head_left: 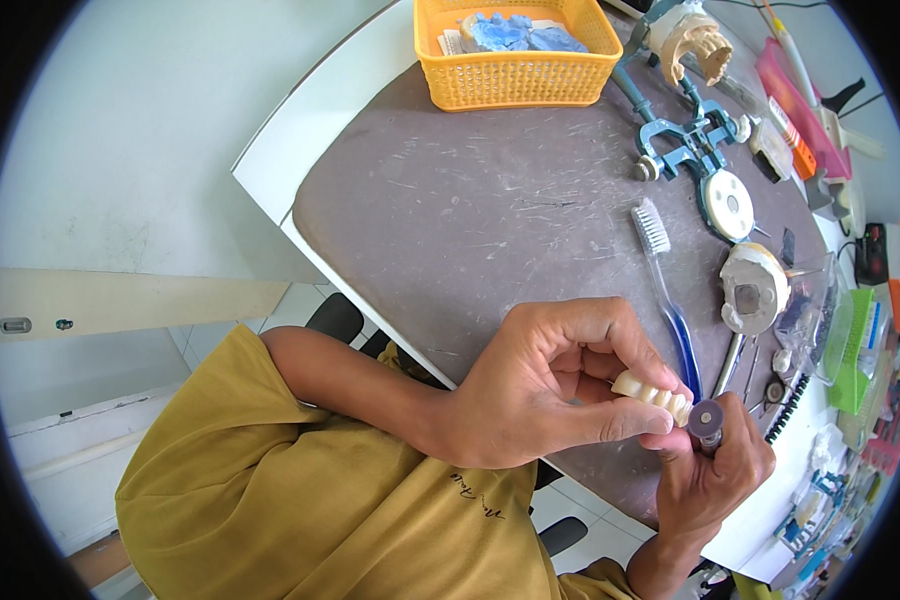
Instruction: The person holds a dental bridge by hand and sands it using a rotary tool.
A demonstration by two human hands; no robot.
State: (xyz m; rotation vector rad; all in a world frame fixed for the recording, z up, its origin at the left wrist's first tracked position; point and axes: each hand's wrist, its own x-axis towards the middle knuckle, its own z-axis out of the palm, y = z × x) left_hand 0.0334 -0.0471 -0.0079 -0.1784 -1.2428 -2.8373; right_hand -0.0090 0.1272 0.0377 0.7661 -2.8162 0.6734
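My left hand (530, 400) pinches a dental bridge (652, 396), a short row of cream-coloured false teeth, between thumb and fingertips. Close against the bridge's right end is a rotary handpiece (706, 421), its round grey-purple end facing up. My right hand (725, 468) is closed around this tool, with the thumb near my left thumb tip. Most of the handpiece's body is hidden by my right fingers. Whether the tool touches the teeth I cannot tell. Just beyond my left fingers lies a toothbrush (667, 285) with a clear and blue handle.
On the brown-grey work mat (450, 200) are a blue articulator (688, 145) and a plaster cast (755, 290). A yellow basket (520, 82) with blue pieces stands at the far edge. Small tools, a black coiled cord (788, 408) and a green container (850, 350) crowd the right.
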